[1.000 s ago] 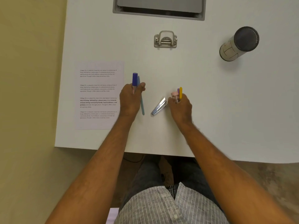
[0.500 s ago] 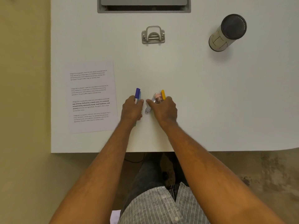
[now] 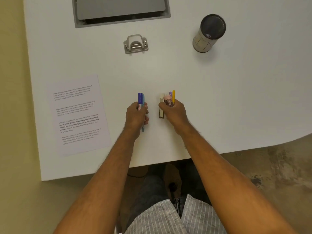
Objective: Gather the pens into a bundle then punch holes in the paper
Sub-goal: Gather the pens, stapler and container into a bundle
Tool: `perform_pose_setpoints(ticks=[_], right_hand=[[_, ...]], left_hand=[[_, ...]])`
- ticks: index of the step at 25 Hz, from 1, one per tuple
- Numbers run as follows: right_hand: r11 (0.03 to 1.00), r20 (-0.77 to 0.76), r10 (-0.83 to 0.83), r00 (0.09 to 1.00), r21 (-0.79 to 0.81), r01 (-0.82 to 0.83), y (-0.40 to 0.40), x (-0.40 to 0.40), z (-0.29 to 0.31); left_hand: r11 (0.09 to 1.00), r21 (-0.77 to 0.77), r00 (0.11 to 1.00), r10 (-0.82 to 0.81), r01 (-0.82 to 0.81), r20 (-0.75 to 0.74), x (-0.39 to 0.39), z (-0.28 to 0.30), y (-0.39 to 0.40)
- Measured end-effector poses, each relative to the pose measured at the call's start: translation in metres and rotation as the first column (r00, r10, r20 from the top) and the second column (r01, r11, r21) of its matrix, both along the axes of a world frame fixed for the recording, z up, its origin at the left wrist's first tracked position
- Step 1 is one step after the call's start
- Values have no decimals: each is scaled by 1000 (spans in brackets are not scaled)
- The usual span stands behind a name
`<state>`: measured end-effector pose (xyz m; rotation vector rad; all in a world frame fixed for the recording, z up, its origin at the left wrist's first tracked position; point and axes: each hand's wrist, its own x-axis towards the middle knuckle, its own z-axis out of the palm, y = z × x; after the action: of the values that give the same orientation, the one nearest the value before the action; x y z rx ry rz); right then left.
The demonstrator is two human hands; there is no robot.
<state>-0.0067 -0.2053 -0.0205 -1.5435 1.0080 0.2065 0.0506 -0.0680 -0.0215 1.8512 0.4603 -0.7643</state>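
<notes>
My left hand (image 3: 136, 115) is closed around two pens: a blue-capped marker (image 3: 140, 99) and a thin teal pen (image 3: 143, 100) whose tip sticks out below the fist. My right hand (image 3: 173, 113) grips several pens: a white and silver one (image 3: 161, 105), a pink-capped one (image 3: 168, 98), a purple one (image 3: 170, 94) and a yellow one (image 3: 173, 96). Both fists rest on the white table, a short gap apart. The printed paper (image 3: 79, 114) lies flat to the left. The metal hole punch (image 3: 135, 44) sits further back at the centre.
A cylindrical pen holder (image 3: 208, 33) with a dark opening stands at the back right. A grey recessed hatch (image 3: 120, 10) is set in the table's far edge. The table's (image 3: 219, 98) front edge runs just below my forearms.
The silver pen that lay slanted on the table is now in my right hand, standing with the others. My hands came close together, then parted a little.
</notes>
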Motion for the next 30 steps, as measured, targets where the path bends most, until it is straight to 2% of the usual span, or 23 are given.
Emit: perform_pose_setpoints(ticks=[4, 9, 12, 15, 17, 20, 24, 30], right_hand=[[955, 34, -166, 986, 253, 152, -59, -2, 12], [907, 41, -326, 944, 296, 300, -138, -4, 16], [947, 42, -292, 955, 153, 283, -185, -3, 13], [980, -57, -141, 988, -149, 131, -220, 1, 4], [952, -134, -50, 990, -306, 6, -237, 3, -5], [890, -168, -14, 986, -451, -65, -252, 5, -15], [819, -212, 1, 977, -560, -122, -257, 7, -27], [772, -233, -19, 972, -622, -134, -256, 6, -31]], left_hand=[[994, -105, 1000, -14, 11, -27, 5, 5, -58], [981, -195, 994, -10, -11, -107, 9, 8, -141], [977, -215, 988, -25, -8, -152, 9, 7, -196], [978, -210, 987, -28, -6, -159, 10, 2, -244], [985, -169, 990, -51, 29, -130, 11, -2, -271], [988, -52, 987, -147, 144, -58, 13, -10, -298], [947, 125, 951, -304, 295, 53, 19, -19, -315], [857, 269, 882, -468, 439, 52, 27, -25, -323]])
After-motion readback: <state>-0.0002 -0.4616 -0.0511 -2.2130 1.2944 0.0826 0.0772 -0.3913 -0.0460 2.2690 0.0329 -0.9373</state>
